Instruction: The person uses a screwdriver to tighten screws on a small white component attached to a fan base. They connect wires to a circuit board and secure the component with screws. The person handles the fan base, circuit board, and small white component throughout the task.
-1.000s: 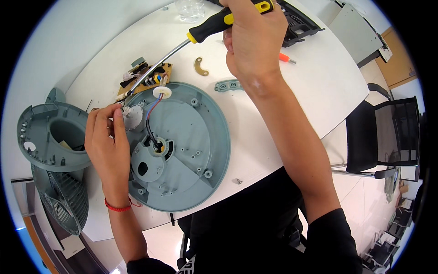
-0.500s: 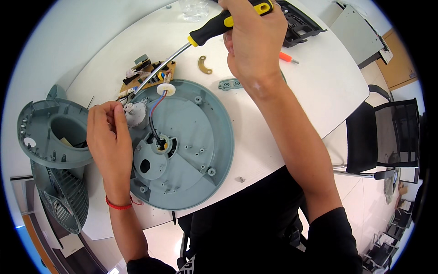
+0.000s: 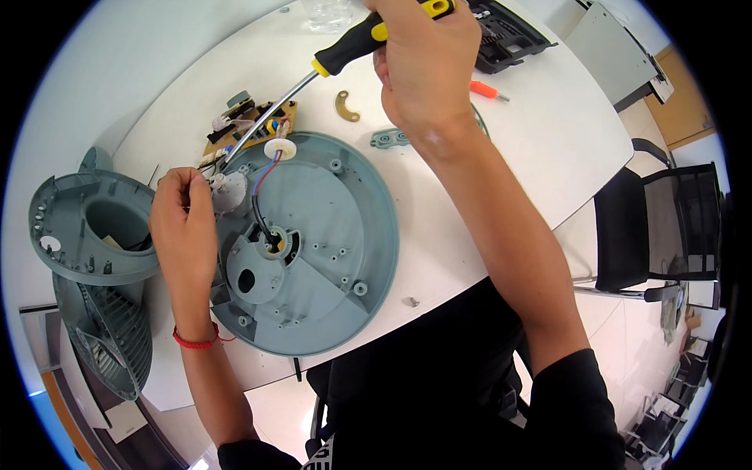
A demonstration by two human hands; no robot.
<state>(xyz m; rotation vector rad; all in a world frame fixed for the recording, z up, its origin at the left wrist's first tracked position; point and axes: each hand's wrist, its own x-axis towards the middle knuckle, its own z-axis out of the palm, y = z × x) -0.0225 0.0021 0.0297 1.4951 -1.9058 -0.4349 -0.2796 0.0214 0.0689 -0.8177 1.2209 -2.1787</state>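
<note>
In the head view, the right hand [image 3: 431,74] is closed around the black-and-yellow handle of a long screwdriver with a bright metal shaft [image 3: 319,68]. The screwdriver slants down to the left, its shaft crossing over a tan circuit board crowded with components [image 3: 243,125], and its tip lies among thin dark wires [image 3: 210,165] close to the left fingertips.

The left hand [image 3: 185,219], with a red braided cord [image 3: 196,341] at its wrist, has its thumb and fingertips pressed together beside a pale grey round motor [image 3: 231,193]; whether they pinch one of the wires is too small to tell. The motor sits at the upper left edge of a large round grey-green plastic base [image 3: 329,207]. Red and blue wires [image 3: 262,180] run from the centre of the base to a small white disc [image 3: 280,149] at its upper rim.

Left of the left hand is a grey-green plastic housing with an oval opening [image 3: 66,211]. A curved brass-coloured plate [image 3: 343,106], an orange-handled screwdriver [image 3: 487,91] and a small metal screw [image 3: 412,301] lie apart on the white table [image 3: 446,211].
</note>
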